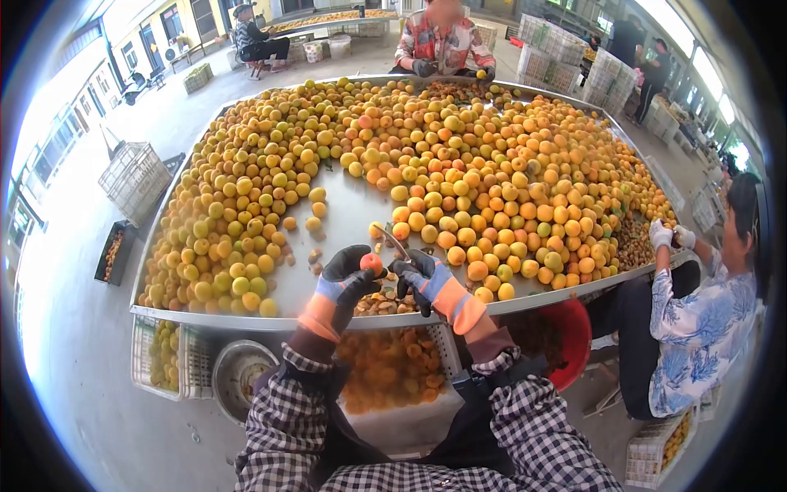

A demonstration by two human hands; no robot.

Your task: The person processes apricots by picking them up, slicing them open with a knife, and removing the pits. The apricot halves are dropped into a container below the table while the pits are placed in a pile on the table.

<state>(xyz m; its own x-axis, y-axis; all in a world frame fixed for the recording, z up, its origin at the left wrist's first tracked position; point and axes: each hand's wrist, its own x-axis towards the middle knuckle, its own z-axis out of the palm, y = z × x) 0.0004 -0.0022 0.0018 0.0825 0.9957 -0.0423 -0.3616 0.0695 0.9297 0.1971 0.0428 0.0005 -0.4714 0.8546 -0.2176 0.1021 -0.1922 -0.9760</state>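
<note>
In my gloved left hand [344,275] is a reddish-orange apricot [371,263], pinched between thumb and fingers above the table's near edge. My gloved right hand [420,277] closes around a thin curved metal tool [397,243], whose bent end points up and left, apart from the apricot. Its exact kind is too small to tell. A pile of pits [385,303] lies on the table just beneath my hands. Beyond them, many whole apricots [492,184] cover the metal table [332,213].
Below the near edge stand a crate of split apricots [392,369], a red tub [574,344] and a metal bowl [243,373]. A co-worker in white gloves [705,303] sits at the right; another person [447,41] works across the table. White crates [135,176] stand left.
</note>
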